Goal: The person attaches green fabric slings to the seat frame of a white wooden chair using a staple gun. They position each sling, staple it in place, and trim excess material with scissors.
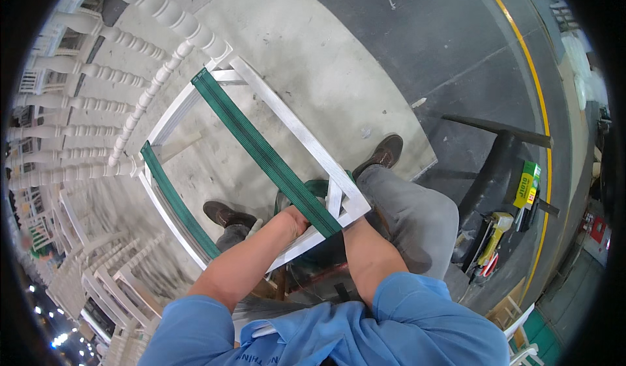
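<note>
A white wooden chair frame [287,118] with turned spindles [156,14] lies tilted in front of me. Two green webbing straps cross its seat opening: a wide middle strap [261,151] and another strap [176,196] nearer the spindles. My left hand [297,219] reaches in at the near rail, beside the middle strap's near end; its fingers are hidden beneath the strap. My right hand [352,225] is at the near right corner of the frame, mostly hidden behind the wood and strap end. What either hand holds does not show.
On my right, a dark stand [489,177] carries a green and yellow box [527,185] and a yellow-handled tool [494,235]. More white chair parts [111,281] crowd the left. My shoes rest on the pale floor sheet [313,46]; a yellow line [531,73] runs along the right.
</note>
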Available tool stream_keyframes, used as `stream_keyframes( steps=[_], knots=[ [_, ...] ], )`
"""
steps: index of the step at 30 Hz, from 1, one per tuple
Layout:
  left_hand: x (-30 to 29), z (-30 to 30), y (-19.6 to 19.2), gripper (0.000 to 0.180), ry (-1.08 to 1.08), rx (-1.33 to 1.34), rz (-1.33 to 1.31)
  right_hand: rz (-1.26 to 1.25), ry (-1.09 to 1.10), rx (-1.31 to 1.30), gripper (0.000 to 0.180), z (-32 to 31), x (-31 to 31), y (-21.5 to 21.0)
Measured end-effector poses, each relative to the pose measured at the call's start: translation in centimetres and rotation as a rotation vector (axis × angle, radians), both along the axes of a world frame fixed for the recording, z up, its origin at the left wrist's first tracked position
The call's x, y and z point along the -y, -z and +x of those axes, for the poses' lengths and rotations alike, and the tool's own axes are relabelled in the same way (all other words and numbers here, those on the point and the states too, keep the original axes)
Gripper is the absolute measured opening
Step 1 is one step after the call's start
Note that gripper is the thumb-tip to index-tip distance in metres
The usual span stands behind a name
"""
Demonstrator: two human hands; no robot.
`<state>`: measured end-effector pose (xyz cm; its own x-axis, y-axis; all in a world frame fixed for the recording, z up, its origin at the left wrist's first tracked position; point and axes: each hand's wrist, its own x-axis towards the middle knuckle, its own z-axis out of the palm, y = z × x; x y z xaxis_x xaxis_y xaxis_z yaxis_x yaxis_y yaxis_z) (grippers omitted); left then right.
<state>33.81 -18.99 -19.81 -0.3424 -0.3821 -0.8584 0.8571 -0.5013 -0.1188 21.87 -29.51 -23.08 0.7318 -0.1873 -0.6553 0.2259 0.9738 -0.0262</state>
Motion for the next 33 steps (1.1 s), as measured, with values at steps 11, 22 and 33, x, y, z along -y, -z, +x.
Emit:
stream_keyframes(
  steps=[11,22,33],
  knots=[
    [-0.1,0.6,-1.8,0.029,0.116,0.003,-0.039,-0.062,0.052,-0.283,0.044,0.9,-0.7,0.1],
    [-2.1,-0.3,5.3,0.034,-1.183,-0.909,0.277,0.005,-0.067,-0.344,0.045,4.5,0.7,4.1],
    [-1.5,-0.5,6.1,0.03,-0.627,0.026,-0.041,-0.018,-0.382,-0.428,0.043,0.3,-3.3,0.4]
  ],
)
